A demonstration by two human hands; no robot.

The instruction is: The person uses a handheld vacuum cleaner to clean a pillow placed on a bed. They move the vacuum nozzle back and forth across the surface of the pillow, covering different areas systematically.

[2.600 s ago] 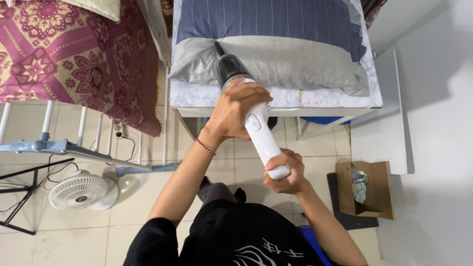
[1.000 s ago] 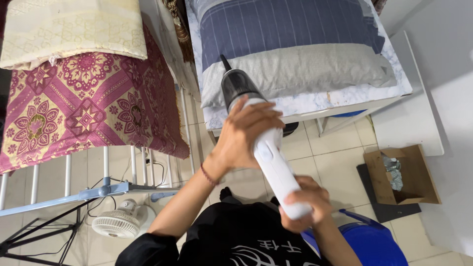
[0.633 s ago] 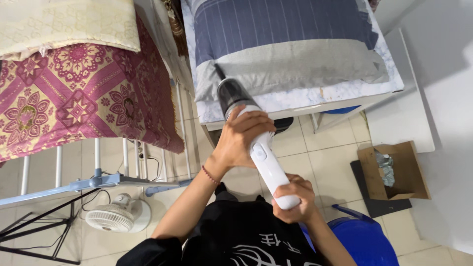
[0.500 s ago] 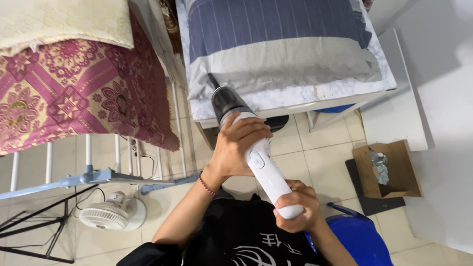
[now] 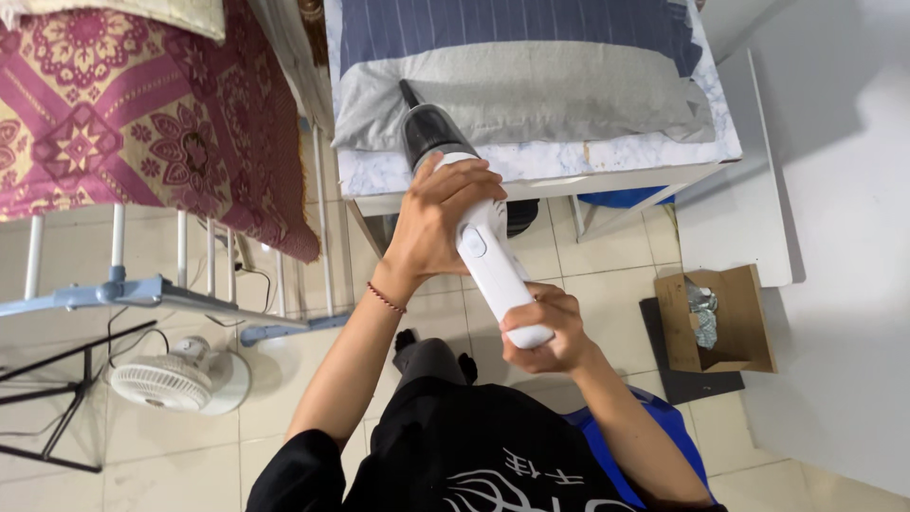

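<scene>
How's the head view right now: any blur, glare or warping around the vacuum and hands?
Head view: sharp, evenly lit; handheld vacuum, left hand and right hand crisp; no glare on the white body; soft shadow on the right wall; wide-angle bend at the edges.

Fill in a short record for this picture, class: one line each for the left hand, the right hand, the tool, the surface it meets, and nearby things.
Left hand: grips the front of the vacuum's white body.
Right hand: clasps its rear end.
Handheld vacuum: white body, dark nozzle tip on the pillow.
Pillow: grey, on a bed.
Nearby: small white fan, cardboard box, patterned cloth on a drying rack.
</scene>
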